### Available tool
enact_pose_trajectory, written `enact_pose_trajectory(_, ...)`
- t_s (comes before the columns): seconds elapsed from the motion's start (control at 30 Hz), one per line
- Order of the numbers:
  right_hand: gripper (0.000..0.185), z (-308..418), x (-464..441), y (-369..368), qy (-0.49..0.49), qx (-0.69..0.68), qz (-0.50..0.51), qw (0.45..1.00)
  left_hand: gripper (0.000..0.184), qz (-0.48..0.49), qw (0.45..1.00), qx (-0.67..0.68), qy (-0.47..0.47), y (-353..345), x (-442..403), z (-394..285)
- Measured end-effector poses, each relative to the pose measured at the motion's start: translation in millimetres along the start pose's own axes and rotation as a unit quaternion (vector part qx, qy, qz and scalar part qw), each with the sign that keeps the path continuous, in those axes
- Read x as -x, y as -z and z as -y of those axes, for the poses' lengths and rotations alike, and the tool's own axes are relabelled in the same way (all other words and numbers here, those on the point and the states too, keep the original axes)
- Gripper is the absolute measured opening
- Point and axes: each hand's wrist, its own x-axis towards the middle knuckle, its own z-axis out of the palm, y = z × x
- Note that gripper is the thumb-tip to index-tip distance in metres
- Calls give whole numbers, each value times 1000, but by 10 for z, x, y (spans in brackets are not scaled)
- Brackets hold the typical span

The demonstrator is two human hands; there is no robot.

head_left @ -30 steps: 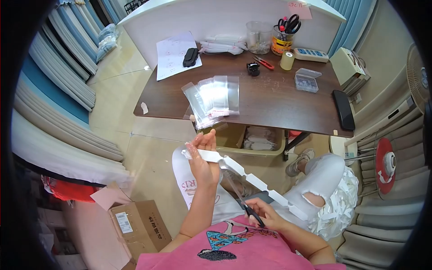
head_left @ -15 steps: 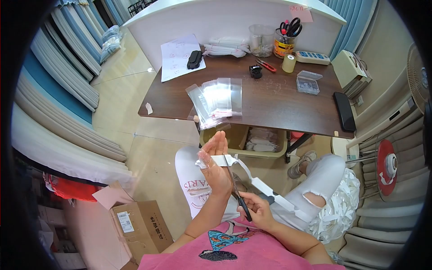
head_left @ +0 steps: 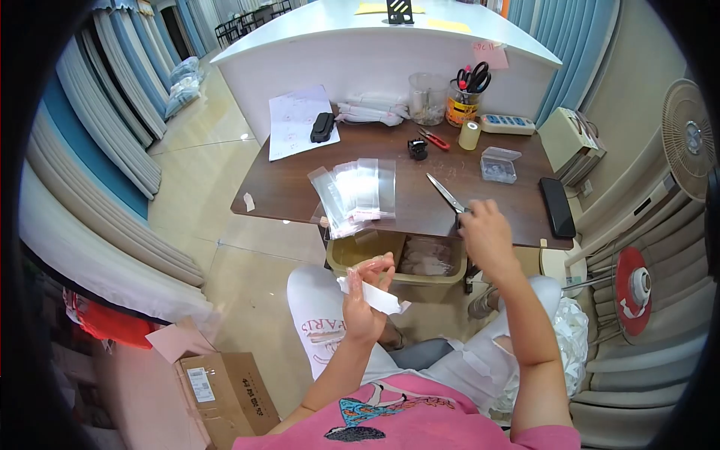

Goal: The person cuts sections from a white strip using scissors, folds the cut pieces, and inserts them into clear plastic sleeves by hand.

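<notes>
My left hand is above my lap, its thumb and fingers closed on a short white strip that looks like fabric or paper. The strip's free end sticks out to the right. My right hand reaches over the table's front edge, fingers curled round the dark handle of a pair of scissors. The blades are together, lie along the tabletop and point toward the back left. My fingers hide part of the handle. Left of the scissors lie several overlapping clear plastic bags.
On the brown table are a black phone, a small clear box, a tape roll, red-handled snips and a pen jar. A bin stands underneath. A cardboard box sits lower left.
My right hand has carried the scissors from beside my left hand up to the table. The long white strip no longer hangs from my left hand; a short piece stays in it.
</notes>
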Motion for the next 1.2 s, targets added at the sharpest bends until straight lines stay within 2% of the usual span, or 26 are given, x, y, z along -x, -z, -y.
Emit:
enact_pose_trajectory(0.03,20,130,64,12,86,-8,-35,996,38,-16,1000,-9,4,-38,23,0)
enact_pose_trajectory(0.1,18,476,275,-63,171,-289,11,942,39,-34,999,-18,7,-81,52,20)
enact_pose_trajectory(0.17,18,832,501,-151,107,-432,84,891,44,19,996,-86,-16,-106,57,34)
enact_pose_trajectory(0.2,18,909,578,-147,105,-434,84,891,44,18,996,-88,-14,-115,67,21)
enact_pose_trajectory(0.27,16,1011,670,-130,-44,-514,89,852,48,84,995,-31,48,-113,80,-27)
enact_pose_trajectory(0.3,16,1020,670,-133,-47,-516,87,851,48,85,995,-33,51,-96,82,-29)
enact_pose_trajectory(0.37,14,992,648,-123,-64,-515,-40,854,60,216,973,-22,85,-66,98,-1)
enact_pose_trajectory(0.4,13,940,617,-69,-78,-527,-24,846,69,196,976,-6,93,-126,136,-26)
enact_pose_trajectory(0.43,13,899,615,-41,-78,-526,-25,847,69,198,976,-5,93,-107,152,-17)
enact_pose_trajectory(0.5,15,838,632,-5,-81,-498,29,863,47,14,991,-65,112,-26,175,-8)
enact_pose_trajectory(0.53,15,824,647,12,-83,-498,29,863,47,14,991,-65,114,22,163,-14)
enact_pose_trajectory(0.6,11,803,674,34,-82,-488,52,867,17,-10,985,-149,90,98,142,-32)
enact_pose_trajectory(0.63,11,776,680,41,-83,-489,52,867,17,-10,984,-150,91,85,146,-38)
enact_pose_trajectory(0.7,10,683,669,57,-85,-643,128,750,5,-54,991,-66,103,28,135,-67)
enact_pose_trajectory(0.73,10,614,663,65,-84,-644,126,750,5,-52,991,-68,103,50,126,-85)
enact_pose_trajectory(0.8,11,466,649,85,-47,-729,192,655,7,-14,982,60,177,117,109,-135)
enact_pose_trajectory(0.83,11,416,635,97,-48,-729,190,656,7,-12,982,59,178,108,102,-155)
enact_pose_trajectory(0.9,14,341,592,119,3,-669,283,687,9,-73,944,156,283,51,96,-201)
enact_pose_trajectory(0.93,14,330,556,119,3,-669,282,688,9,-72,944,155,283,23,100,-208)
enact_pose_trajectory(1.0,19,339,479,104,141,-679,280,664,14,-117,926,160,320,-15,103,-211)
enact_pose_trajectory(1.03,19,352,458,110,141,-680,279,664,14,-116,927,159,320,-10,101,-214)
enact_pose_trajectory(1.1,21,390,428,143,201,-645,238,697,18,-86,914,196,343,22,99,-224)
enact_pose_trajectory(1.2,20,450,413,225,178,-631,231,719,19,-62,909,218,350,107,99,-212)
